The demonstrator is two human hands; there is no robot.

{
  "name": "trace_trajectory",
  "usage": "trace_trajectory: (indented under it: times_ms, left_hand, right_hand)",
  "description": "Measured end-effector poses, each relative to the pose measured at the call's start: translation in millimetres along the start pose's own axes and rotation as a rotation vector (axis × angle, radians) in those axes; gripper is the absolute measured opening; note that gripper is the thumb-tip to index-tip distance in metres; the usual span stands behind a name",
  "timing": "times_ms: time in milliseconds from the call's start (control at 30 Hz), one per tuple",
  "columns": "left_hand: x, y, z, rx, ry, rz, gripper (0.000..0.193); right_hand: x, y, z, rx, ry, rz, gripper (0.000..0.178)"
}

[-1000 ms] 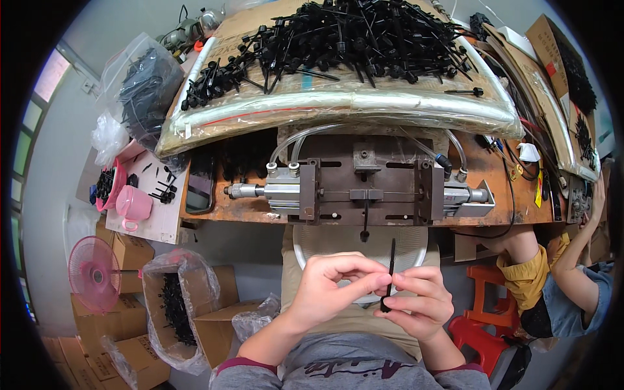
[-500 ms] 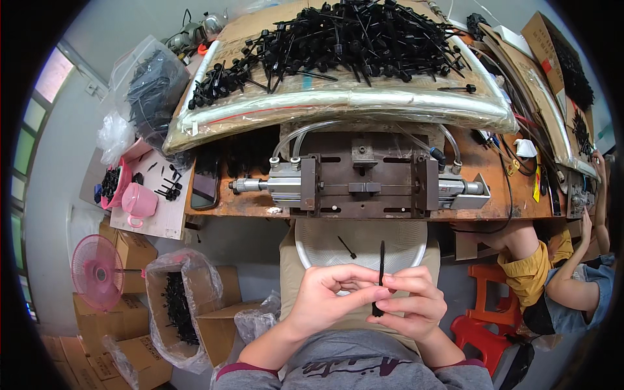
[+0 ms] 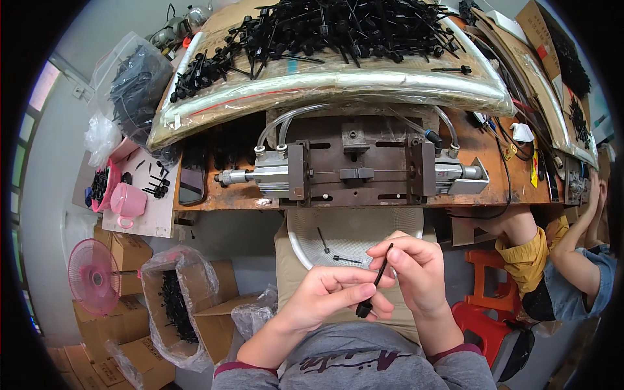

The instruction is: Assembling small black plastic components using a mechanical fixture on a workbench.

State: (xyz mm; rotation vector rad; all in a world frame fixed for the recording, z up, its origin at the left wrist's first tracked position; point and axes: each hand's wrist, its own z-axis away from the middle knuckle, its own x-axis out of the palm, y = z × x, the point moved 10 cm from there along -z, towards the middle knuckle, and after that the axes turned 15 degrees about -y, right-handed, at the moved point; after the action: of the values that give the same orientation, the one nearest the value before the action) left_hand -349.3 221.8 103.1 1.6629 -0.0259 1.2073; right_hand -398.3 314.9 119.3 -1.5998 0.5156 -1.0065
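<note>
Over my lap, a thin black rod-shaped plastic part (image 3: 380, 278) with a thick knobbed end slants between my hands. My left hand (image 3: 325, 296) pinches it near the knob, which points down toward me. My right hand (image 3: 419, 273) has its thumb and fingers closed about the slender upper end. Beyond them, a white mesh basket (image 3: 299, 239) rests on my lap, partly under the table edge. Two similar black parts, one upright-lying (image 3: 323, 240) and one crosswise (image 3: 348, 259), lie in it.
A metal clamping fixture (image 3: 354, 174) with air cylinders sits on the wooden table. Behind it, a cardboard tray (image 3: 260, 91) bears a heap of black parts (image 3: 338, 29). Pink mug (image 3: 128, 200), fan (image 3: 94, 276) and cartons stand left. A co-worker's arm (image 3: 575, 279) shows right.
The held part has gone from nearly vertical to slanted. My right hand has risen toward its thin end. Two parts now show in the basket, where one showed before. The view shifted slightly.
</note>
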Motion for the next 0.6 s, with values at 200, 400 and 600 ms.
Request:
trace_trajectory:
  times_ms: [200, 400, 600]
  left_hand:
    - [-4, -6, 1, -0.018, 0.059, -0.018, 0.03]
    - [-9, -7, 10, -0.013, 0.165, -0.155, 0.025]
    - [-12, -4, 9, 0.162, 0.269, -0.365, 0.018]
  right_hand:
    - [-9, 0, 1, -0.067, 0.071, -0.053, 0.016]
    - [-12, 3, 0, -0.042, 0.103, 0.019, 0.016]
    - [-10, -1, -3, -0.123, 0.206, -0.068, 0.017]
